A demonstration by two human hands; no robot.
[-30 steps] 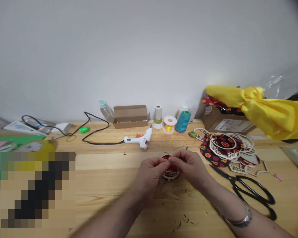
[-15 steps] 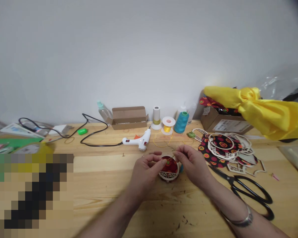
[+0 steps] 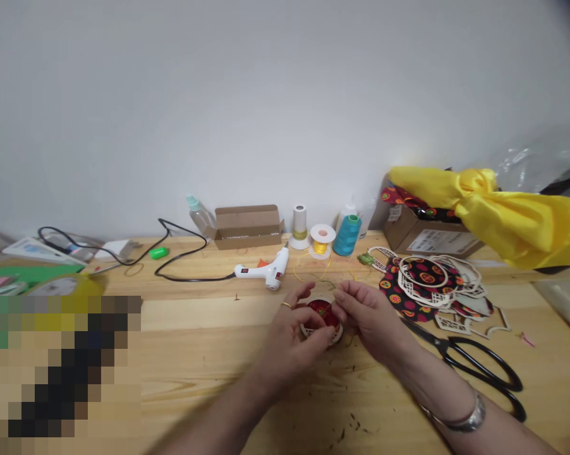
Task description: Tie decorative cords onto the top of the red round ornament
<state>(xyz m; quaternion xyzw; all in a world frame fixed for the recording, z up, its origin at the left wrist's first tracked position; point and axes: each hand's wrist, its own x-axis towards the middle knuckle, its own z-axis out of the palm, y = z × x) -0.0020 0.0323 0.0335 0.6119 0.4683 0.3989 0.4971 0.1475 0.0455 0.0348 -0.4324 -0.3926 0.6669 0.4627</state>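
Both hands meet over a small round ornament (image 3: 320,313) with red patterned fabric inside a pale wooden lattice frame, on the wooden table (image 3: 218,354). My left hand (image 3: 297,328), a ring on one finger, curls round the ornament's left and lower edge. My right hand (image 3: 365,315), a silver bangle on its wrist, pinches at the ornament's upper right. A thin yellow thread (image 3: 313,275) loops on the table just beyond the hands. Fingers hide much of the ornament.
Black scissors (image 3: 474,370) lie to the right. Behind them sits a pile of lattice frames and fabric rounds (image 3: 430,278). A white glue gun (image 3: 266,273) with a black cord, thread spools (image 3: 347,235), cardboard boxes (image 3: 247,225) and yellow cloth (image 3: 503,208) line the back. Papers lie far left.
The ornament has been turned and lowered toward the table. My left fingers have shifted from pinching on top to cupping its edge, while my right hand stays pinched at the upper right.
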